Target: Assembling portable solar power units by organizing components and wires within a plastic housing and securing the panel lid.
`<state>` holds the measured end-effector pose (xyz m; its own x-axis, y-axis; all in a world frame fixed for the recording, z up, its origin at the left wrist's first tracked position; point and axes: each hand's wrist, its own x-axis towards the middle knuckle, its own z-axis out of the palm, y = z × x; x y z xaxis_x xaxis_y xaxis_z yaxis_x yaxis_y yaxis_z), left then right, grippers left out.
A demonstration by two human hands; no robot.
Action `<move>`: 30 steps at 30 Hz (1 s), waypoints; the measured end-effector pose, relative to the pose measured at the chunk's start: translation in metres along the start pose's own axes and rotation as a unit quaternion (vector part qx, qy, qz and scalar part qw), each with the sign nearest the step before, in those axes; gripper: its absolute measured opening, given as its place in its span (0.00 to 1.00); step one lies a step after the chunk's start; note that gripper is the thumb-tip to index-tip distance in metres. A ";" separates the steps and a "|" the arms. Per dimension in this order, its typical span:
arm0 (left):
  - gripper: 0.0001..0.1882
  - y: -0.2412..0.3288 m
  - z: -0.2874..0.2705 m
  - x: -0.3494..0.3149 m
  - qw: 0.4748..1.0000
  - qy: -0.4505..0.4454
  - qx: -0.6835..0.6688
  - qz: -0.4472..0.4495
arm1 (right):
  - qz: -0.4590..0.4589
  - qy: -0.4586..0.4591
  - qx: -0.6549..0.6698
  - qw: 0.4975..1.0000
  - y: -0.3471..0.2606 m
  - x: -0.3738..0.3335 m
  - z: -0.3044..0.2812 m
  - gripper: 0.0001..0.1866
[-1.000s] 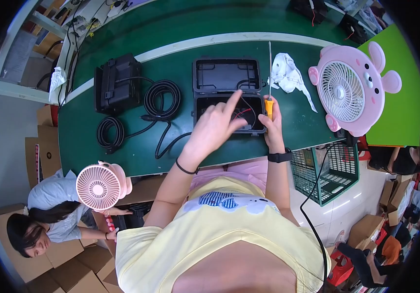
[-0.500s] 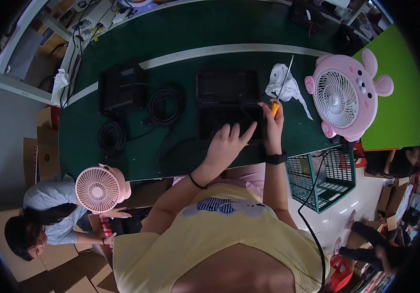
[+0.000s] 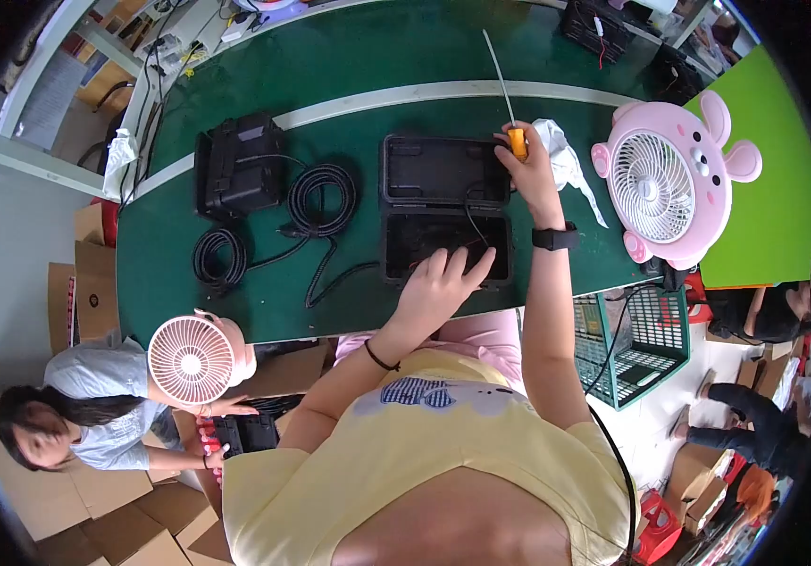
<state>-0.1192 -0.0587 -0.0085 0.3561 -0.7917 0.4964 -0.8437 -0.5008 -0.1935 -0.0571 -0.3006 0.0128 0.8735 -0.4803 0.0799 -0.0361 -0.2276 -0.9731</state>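
Here | screwdriver [image 3: 518,141] in right grip [image 3: 535,174] | box [image 3: 443,172] by left grip [image 3: 432,291], perhaps touching

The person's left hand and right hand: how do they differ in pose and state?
The right hand grips a screwdriver; no tool shows in the left hand.
The left hand is spread over the open black box; the right hand is curled, near the lid.
The right hand has a wide black wristband, the left hand a thin one.
Both hands are bare.
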 end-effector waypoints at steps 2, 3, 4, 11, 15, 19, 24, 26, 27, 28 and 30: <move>0.37 -0.001 -0.001 0.001 1.000 -0.009 -0.008 0.002 | -0.201 0.045 -0.018 0.978 0.005 0.003 0.009 0.20; 0.38 -0.001 -0.002 0.001 1.000 -0.017 -0.014 0.004 | -0.167 0.032 0.020 0.985 0.008 0.000 0.004 0.21; 0.38 -0.002 -0.002 0.001 1.000 -0.019 -0.016 0.002 | -0.149 0.027 0.043 0.988 -0.003 -0.004 0.004 0.20; 0.35 -0.012 0.002 0.019 0.996 -0.044 -0.066 -0.028 | -0.138 -0.015 0.162 0.977 -0.048 -0.041 0.004 0.20; 0.33 -0.012 0.006 0.022 0.997 -0.030 -0.052 -0.054 | -0.177 0.004 0.151 0.973 -0.048 -0.050 0.015 0.19; 0.30 -0.013 0.004 0.026 0.995 -0.021 -0.075 -0.055 | -0.078 0.015 0.247 0.966 -0.049 -0.049 0.015 0.13; 0.28 -0.012 0.005 0.024 0.991 -0.041 -0.103 -0.071 | -0.076 0.028 0.257 0.963 -0.049 -0.043 0.019 0.11; 0.28 -0.012 0.005 0.024 0.990 -0.063 -0.104 -0.075 | -0.076 0.027 0.258 0.963 -0.049 -0.043 0.020 0.11; 0.26 -0.013 0.005 0.025 0.991 -0.043 -0.104 -0.071 | -0.074 0.028 0.259 0.963 -0.049 -0.042 0.020 0.11; 0.26 -0.013 0.005 0.026 0.992 -0.024 -0.104 -0.066 | -0.075 0.027 0.259 0.963 -0.049 -0.042 0.020 0.11; 0.25 -0.015 0.004 0.027 0.992 -0.025 -0.104 -0.064 | -0.089 0.022 0.227 0.970 -0.047 -0.040 0.019 0.10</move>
<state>-0.0953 -0.0742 0.0042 0.4799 -0.7455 0.4624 -0.8536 -0.5185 0.0501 -0.0809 -0.2550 0.0516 0.8247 -0.5048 0.2549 0.3393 0.0810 -0.9372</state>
